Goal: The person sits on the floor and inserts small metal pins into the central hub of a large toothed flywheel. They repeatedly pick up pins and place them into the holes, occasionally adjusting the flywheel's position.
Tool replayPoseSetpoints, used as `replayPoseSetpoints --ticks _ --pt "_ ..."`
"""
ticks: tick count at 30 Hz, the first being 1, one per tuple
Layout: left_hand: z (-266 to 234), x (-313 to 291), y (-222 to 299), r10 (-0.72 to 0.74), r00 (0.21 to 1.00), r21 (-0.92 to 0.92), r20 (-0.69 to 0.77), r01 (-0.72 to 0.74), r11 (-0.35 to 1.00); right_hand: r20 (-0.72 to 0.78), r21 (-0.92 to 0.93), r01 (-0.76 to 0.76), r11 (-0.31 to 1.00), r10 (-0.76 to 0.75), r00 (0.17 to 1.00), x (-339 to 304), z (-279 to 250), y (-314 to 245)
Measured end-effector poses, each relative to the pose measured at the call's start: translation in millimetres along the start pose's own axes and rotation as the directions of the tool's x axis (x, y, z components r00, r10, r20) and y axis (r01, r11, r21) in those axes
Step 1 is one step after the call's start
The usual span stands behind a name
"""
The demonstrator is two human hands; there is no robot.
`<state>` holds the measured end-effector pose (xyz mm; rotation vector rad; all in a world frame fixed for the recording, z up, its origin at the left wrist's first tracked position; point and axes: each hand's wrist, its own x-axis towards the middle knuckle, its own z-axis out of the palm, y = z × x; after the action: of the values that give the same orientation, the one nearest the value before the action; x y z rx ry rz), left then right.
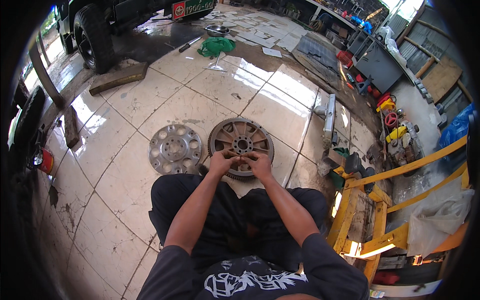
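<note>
In front of my crossed legs, a brown spoked flywheel (241, 132) with a toothed rim lies flat on the tiles. Over its near side, my left hand (223, 162) and my right hand (257, 164) meet fingertip to fingertip. The fingers of both are pinched closed; whatever is between them is too small or too hidden to name. Just left of the flywheel lies a silver metal disc (175, 148) with a ring of round holes, touched by neither hand. My hands cover part of the flywheel's near edge.
A yellow frame (380, 240) stands close on my right, near a metal part (329, 120). Farther off are a green cloth (216, 46), a metal bowl (217, 30), a wooden beam (119, 78) and a vehicle's tyre (93, 39). A red can (45, 161) sits far left.
</note>
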<state>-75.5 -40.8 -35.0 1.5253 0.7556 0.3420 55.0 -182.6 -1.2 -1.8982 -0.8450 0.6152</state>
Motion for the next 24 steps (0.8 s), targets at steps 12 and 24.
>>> replayPoseSetpoints --ticks 12,24 --pt "13.2 7.7 9.3 -0.197 0.965 -0.470 0.171 0.255 0.845 -0.129 -0.175 0.307 0.936 -0.331 0.935 19.2 5.6 14.7" --pt "-2.1 66.6 -17.2 0.131 0.972 0.511 -0.196 -0.013 0.860 -0.216 -0.399 -0.064 0.915 -0.026 0.976 43.3 -38.3 59.3"
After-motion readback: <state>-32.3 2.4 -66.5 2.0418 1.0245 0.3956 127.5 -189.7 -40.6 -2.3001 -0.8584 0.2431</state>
